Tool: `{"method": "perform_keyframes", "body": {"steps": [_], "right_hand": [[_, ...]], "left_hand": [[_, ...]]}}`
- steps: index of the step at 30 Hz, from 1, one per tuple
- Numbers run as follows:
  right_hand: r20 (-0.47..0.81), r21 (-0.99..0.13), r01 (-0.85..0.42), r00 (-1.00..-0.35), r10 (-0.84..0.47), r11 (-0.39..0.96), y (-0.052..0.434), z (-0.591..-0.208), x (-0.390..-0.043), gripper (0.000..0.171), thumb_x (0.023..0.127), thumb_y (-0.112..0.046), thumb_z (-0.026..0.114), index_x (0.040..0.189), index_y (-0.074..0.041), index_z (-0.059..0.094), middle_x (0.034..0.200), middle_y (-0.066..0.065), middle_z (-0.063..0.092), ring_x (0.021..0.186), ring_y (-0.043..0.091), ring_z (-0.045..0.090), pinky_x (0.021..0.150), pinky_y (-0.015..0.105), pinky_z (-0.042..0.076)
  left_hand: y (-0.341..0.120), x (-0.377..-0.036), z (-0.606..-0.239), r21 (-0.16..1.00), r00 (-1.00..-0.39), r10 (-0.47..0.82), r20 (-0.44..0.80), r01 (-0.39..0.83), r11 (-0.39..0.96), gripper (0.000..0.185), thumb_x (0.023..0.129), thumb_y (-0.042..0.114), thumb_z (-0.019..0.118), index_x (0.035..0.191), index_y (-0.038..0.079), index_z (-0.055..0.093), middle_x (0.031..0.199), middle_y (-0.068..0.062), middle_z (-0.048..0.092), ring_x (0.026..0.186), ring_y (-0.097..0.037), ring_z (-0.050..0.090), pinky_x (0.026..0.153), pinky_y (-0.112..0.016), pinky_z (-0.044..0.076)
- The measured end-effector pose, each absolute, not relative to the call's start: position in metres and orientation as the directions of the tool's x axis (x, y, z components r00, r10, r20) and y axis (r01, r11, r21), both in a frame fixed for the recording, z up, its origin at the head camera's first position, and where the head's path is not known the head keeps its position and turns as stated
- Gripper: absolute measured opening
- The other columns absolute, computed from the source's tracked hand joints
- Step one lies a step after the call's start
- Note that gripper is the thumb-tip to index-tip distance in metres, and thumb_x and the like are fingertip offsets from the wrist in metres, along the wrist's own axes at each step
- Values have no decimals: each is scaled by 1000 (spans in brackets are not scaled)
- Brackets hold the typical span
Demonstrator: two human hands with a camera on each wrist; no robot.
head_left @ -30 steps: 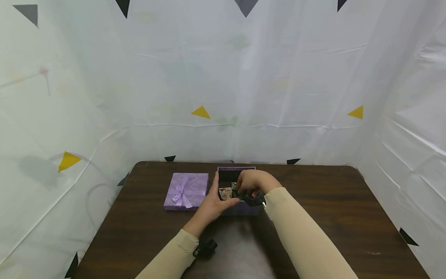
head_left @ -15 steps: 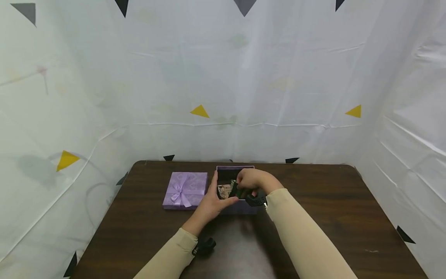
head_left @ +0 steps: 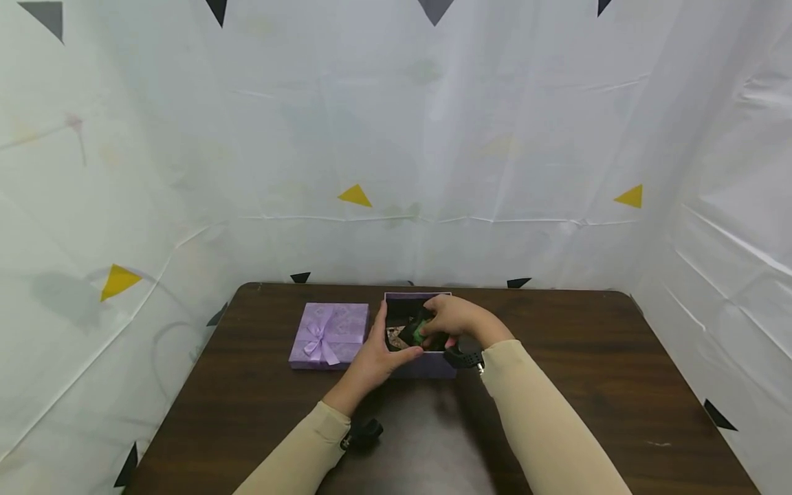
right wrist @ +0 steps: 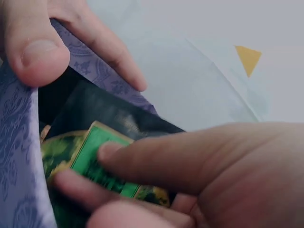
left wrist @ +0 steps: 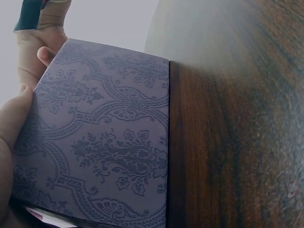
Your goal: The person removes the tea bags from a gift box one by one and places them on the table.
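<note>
The open purple patterned box (head_left: 427, 368) stands at the back middle of the table, dark inside. My left hand (head_left: 373, 363) grips its front left corner, fingers along the left wall and thumb at the front rim. My right hand (head_left: 468, 320) reaches in from the right and holds a dark packet with a bright green label (right wrist: 92, 151). Two fingertips lie over that label in the right wrist view. A beige printed piece (head_left: 396, 337) shows in the box's left part. In the left wrist view, the box's patterned wall (left wrist: 109, 128) hides what is inside.
A purple lid with a ribbon bow (head_left: 334, 337) lies left of the box. The dark wooden table (head_left: 588, 385) extends in front and to the right. White curtains (head_left: 526, 137) with coloured triangles surround its back and sides. A black strap device (head_left: 365, 433) sits at the left wrist.
My right fingers have spread from a tighter grip, and the green-labelled packet has shifted left and flatter in the box, covering more of the beige piece. My left hand has stayed in place.
</note>
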State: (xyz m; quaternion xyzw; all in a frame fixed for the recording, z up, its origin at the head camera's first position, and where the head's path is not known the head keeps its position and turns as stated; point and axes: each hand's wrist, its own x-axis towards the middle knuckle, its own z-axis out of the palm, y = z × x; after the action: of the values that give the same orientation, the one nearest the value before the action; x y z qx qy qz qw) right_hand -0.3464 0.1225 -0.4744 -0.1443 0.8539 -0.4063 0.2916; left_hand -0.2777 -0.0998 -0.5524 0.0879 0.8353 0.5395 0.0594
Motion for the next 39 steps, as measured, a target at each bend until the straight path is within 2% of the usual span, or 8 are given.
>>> {"method": "perform_keyframes", "body": {"steps": [4,7,11,14,16,23,32,39], "right_hand": [[-348,-808,-3,-805,-481,589,127,-478,-346,84,105,-20,74,172,-2,26,97,8,83,90,26,82,54,30,60],[-297,-846,-17,-815,-498,533,131,-482,-345,76,106,-24,74,168,-2,34,98,10,81,88,25,81,52,30,59],[-217,-907,-24,-830,-514,421,137,-486,-343,36,107,-25,74,129,-3,56,89,13,76,61,21,71,44,28,51],[-163,-937,-33,-841,-516,349,140,-488,-339,28,106,-28,75,110,-7,57,80,11,72,46,16,50,42,26,42],[-123,-951,-48,-848,-515,306,141,-488,-335,24,106,-30,75,111,-10,63,80,9,72,47,13,42,46,26,40],[47,-963,-131,-942,-333,235,139,-483,-318,33,105,-38,75,115,-7,70,97,5,77,87,24,73,80,37,63],[222,-969,-224,-975,-28,106,141,-481,-302,36,108,-34,71,128,-5,62,96,13,68,55,15,59,50,29,56],[312,-950,-307,-942,121,60,152,-496,-298,35,109,-14,68,139,0,56,115,17,67,81,16,68,72,24,61]], "left_hand": [[-99,-278,-553,913,-978,209,-4,82,400,128,90,55,87,175,38,-7,185,-9,4,170,-41,16,131,-70,25],[-99,-279,-553,916,-978,207,-5,79,394,130,89,56,88,176,37,-7,185,-9,5,170,-40,16,131,-70,25],[-100,-280,-552,915,-980,200,-8,74,397,131,86,62,87,175,40,-7,185,-8,6,170,-39,17,131,-70,26],[-101,-279,-552,912,-981,196,-8,73,403,131,86,64,87,175,40,-6,185,-8,7,169,-40,18,130,-71,27],[-102,-279,-551,911,-981,195,-5,76,405,131,86,64,87,175,39,-5,185,-10,7,169,-41,19,129,-72,27],[-99,-280,-553,912,-980,200,14,95,399,135,84,67,87,177,29,-3,185,-12,8,169,-43,18,129,-73,26],[-99,-277,-553,910,-980,198,3,85,405,133,85,67,87,176,36,-4,185,-12,9,168,-44,21,128,-72,29],[-99,-278,-554,908,-981,195,11,92,408,127,89,57,87,177,35,-2,185,-11,10,168,-44,22,127,-73,30]]}}
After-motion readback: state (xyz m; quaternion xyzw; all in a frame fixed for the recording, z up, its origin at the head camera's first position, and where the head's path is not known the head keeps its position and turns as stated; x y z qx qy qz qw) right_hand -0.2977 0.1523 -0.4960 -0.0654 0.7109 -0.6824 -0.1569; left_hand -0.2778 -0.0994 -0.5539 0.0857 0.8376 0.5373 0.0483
